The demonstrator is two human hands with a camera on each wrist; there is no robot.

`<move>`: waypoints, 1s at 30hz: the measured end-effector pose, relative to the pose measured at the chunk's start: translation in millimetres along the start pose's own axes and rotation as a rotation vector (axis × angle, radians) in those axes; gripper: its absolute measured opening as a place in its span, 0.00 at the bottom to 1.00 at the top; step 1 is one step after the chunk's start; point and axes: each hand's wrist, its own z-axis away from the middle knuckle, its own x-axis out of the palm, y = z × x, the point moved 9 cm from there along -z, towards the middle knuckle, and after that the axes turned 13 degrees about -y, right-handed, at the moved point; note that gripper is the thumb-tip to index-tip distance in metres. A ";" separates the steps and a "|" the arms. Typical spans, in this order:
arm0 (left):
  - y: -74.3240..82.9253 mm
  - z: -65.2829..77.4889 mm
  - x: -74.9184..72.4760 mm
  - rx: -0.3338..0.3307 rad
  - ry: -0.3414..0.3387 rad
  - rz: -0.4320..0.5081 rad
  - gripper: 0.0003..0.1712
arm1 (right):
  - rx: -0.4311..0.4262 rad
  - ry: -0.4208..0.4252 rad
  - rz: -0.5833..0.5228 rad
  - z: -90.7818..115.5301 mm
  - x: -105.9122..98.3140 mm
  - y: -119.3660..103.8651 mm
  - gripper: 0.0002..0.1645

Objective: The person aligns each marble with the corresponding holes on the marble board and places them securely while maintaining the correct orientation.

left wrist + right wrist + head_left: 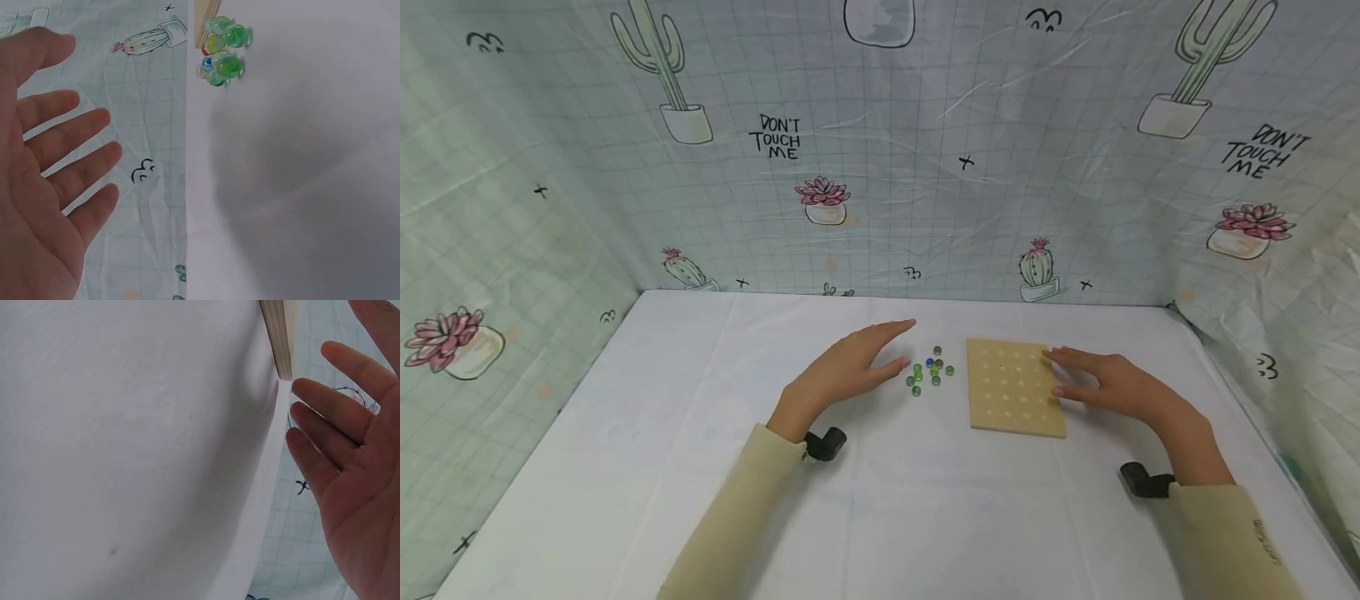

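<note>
A small cluster of glass marbles (917,377), mostly green with a blue one (929,362) among them, lies on the white tabletop. To their right is a flat, square wooden board (1015,387) with rows of round dimples. My left hand (842,367) is just left of the marbles, fingers extended, holding nothing; the left wrist view shows its spread fingers (69,131) with the marbles (228,65) beyond. At the board's right edge is my right hand (1112,383), fingers straight; its fingertips overlap that edge in the head view, and whether they touch cannot be told.
White cloth covers the table (925,517). Behind it and along both sides hangs a curtain (880,225) printed with cacti. A black wrist camera (826,444) sits on the left wrist, another black camera (1144,481) on the right.
</note>
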 end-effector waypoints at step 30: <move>-51.9 -100.4 20.1 0.111 -0.105 0.339 0.14 | -0.018 0.003 -0.100 -13.1 2.4 17.7 0.46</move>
